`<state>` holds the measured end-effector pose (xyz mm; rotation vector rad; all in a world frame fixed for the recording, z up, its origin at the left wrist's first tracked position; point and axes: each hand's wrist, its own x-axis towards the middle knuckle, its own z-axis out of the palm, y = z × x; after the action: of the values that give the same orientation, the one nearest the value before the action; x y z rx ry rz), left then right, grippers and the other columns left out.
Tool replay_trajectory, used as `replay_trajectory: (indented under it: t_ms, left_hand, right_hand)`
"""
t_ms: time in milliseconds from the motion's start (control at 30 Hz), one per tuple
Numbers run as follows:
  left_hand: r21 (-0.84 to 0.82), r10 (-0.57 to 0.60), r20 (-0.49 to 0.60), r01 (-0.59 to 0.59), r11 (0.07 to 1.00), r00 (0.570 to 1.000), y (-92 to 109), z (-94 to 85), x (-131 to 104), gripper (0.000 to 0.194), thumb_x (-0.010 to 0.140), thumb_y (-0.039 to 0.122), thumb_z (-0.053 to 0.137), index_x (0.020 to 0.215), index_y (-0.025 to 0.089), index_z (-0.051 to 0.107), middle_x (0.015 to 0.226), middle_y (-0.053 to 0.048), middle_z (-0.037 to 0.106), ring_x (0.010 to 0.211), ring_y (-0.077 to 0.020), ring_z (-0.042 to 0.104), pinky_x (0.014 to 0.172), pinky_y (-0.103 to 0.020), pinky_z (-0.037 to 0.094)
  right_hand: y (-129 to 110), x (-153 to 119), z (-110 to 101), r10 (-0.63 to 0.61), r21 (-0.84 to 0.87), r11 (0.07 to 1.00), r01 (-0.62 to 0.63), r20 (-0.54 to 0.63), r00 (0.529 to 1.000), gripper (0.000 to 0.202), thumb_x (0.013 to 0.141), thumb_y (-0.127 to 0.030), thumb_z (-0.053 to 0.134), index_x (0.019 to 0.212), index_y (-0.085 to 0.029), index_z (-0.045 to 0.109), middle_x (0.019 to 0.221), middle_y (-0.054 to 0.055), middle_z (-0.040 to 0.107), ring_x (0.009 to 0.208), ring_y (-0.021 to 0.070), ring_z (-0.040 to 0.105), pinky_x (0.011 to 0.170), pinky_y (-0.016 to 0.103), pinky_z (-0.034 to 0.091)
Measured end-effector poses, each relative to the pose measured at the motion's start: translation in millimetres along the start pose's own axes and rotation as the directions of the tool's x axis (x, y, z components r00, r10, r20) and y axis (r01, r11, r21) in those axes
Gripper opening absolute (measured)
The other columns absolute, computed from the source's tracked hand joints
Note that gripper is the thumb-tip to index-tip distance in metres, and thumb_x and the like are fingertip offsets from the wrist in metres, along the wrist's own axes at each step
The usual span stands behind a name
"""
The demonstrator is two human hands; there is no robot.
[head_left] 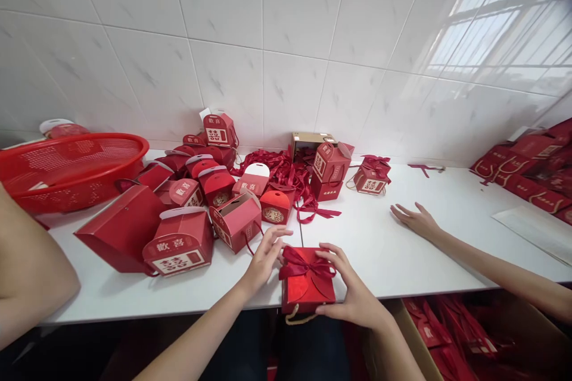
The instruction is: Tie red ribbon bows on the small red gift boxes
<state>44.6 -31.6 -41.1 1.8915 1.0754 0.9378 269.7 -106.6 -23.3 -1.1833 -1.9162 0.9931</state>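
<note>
A red gift box (305, 296) with a dark red ribbon bow (308, 264) across its lid sits at the table's front edge, a cord handle (299, 317) hanging at its near side. My right hand (351, 292) grips it from the right, thumb low on the corner and fingers at the upper right by the bow. To its left is my left hand (264, 259), fingers apart, tips close to the bow's left loop; whether they touch the ribbon is unclear. Just beyond my left hand stands a red handled box (236, 220).
Several red boxes (183, 244) crowd the left, before a red plastic basket (89, 158). Loose ribbons (286, 168) lie behind. A bow-tied box (372, 175) stands near the wall. Another person's hand (415, 220) rests at right; a carton (424, 339) of red items sits below.
</note>
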Motion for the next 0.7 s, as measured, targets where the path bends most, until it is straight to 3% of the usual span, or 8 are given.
replay_trajectory:
  t_ms: [133, 200, 300, 367, 433, 500, 567, 700]
  left_hand:
    - [0.255, 0.04, 0.074, -0.057, 0.965, 0.996, -13, 20.1, 41, 0.033, 0.093, 0.029, 0.032, 0.116, 0.019, 0.053, 0.127, -0.011, 0.056, 0.117, -0.0237, 0.053, 0.097, -0.04, 0.044]
    - [0.328, 0.061, 0.101, -0.092, 0.94, 0.993, -18, 30.3, 59, 0.034, 0.086, 0.025, 0.044, 0.118, 0.018, 0.055, 0.134, -0.012, 0.052, 0.127, -0.0275, 0.042, 0.106, -0.046, 0.033]
    - [0.432, 0.076, 0.109, -0.117, 0.894, 0.991, -24, 43.5, 78, 0.037, 0.083, 0.018, 0.045, 0.119, 0.013, 0.054, 0.134, -0.016, 0.051, 0.128, -0.0301, 0.04, 0.105, -0.05, 0.03]
    - [0.482, 0.09, 0.107, -0.131, 0.867, 0.99, -23, 47.6, 83, 0.028, 0.085, 0.015, 0.042, 0.106, 0.011, 0.06, 0.119, -0.018, 0.059, 0.12, -0.0312, 0.046, 0.099, -0.05, 0.034]
    - [0.51, 0.118, 0.114, -0.16, 0.845, 0.986, -18, 46.9, 82, 0.024, 0.087, 0.015, 0.039, 0.092, 0.012, 0.062, 0.102, -0.017, 0.064, 0.111, -0.0311, 0.05, 0.094, -0.049, 0.037]
    - [0.513, 0.163, 0.148, -0.216, 0.831, 0.976, -7, 42.6, 73, 0.024, 0.089, 0.017, 0.038, 0.086, 0.014, 0.061, 0.091, -0.013, 0.065, 0.101, -0.0286, 0.053, 0.091, -0.046, 0.038]
    - [0.49, 0.211, 0.212, -0.29, 0.822, 0.954, 8, 37.8, 57, 0.022, 0.09, 0.02, 0.039, 0.087, 0.016, 0.06, 0.084, -0.009, 0.065, 0.089, -0.024, 0.057, 0.086, -0.04, 0.041]
    - [0.392, 0.258, 0.361, -0.397, 0.83, 0.896, 40, 32.2, 17, 0.017, 0.09, 0.02, 0.041, 0.092, 0.021, 0.058, 0.077, -0.001, 0.065, 0.069, -0.0159, 0.058, 0.069, -0.026, 0.042]
  right_hand:
    - [20, -16, -35, 0.034, -0.092, 0.995, -0.041, -0.083, 0.996, 0.071, 0.069, -0.029, 0.072, 0.133, -0.03, 0.041, 0.141, 0.008, 0.028, 0.135, 0.0255, 0.029, 0.111, 0.041, 0.028]
    - [39, -20, -55, 0.067, -0.172, 0.978, -0.119, -0.285, 0.956, 0.068, 0.071, -0.033, 0.069, 0.133, -0.028, 0.041, 0.138, 0.01, 0.03, 0.133, 0.0278, 0.031, 0.109, 0.045, 0.03]
    - [62, -20, -67, 0.031, -0.287, 0.903, -0.321, -0.701, 0.712, 0.091, 0.064, -0.047, 0.073, 0.14, -0.022, 0.031, 0.143, 0.016, 0.018, 0.136, 0.0378, 0.019, 0.108, 0.055, 0.025]
    - [64, -17, -58, -0.049, -0.302, 0.878, -0.373, -0.829, 0.556, 0.099, 0.062, -0.051, 0.074, 0.143, -0.018, 0.027, 0.147, 0.019, 0.009, 0.137, 0.041, 0.011, 0.107, 0.058, 0.021]
    - [56, -13, -37, -0.087, -0.261, 0.917, -0.301, -0.869, 0.487, 0.082, 0.071, -0.049, 0.069, 0.138, -0.017, 0.035, 0.145, 0.02, 0.018, 0.135, 0.038, 0.02, 0.105, 0.055, 0.027]
    - [45, -10, -10, -0.01, -0.12, 0.977, -0.177, -0.851, 0.524, 0.05, 0.08, -0.045, 0.06, 0.121, -0.016, 0.054, 0.128, 0.018, 0.045, 0.121, 0.0322, 0.043, 0.097, 0.048, 0.039]
    - [35, -5, 16, 0.191, 0.155, 0.981, -0.113, -0.718, 0.669, 0.038, 0.086, -0.048, 0.05, 0.095, -0.015, 0.066, 0.102, 0.014, 0.061, 0.098, 0.0274, 0.057, 0.084, 0.042, 0.047]
    - [17, 5, 50, 0.463, 0.692, 0.717, -0.084, -0.384, 0.799, 0.044, 0.086, -0.054, 0.05, 0.086, -0.015, 0.072, 0.089, 0.011, 0.067, 0.086, 0.0229, 0.061, 0.076, 0.035, 0.049]
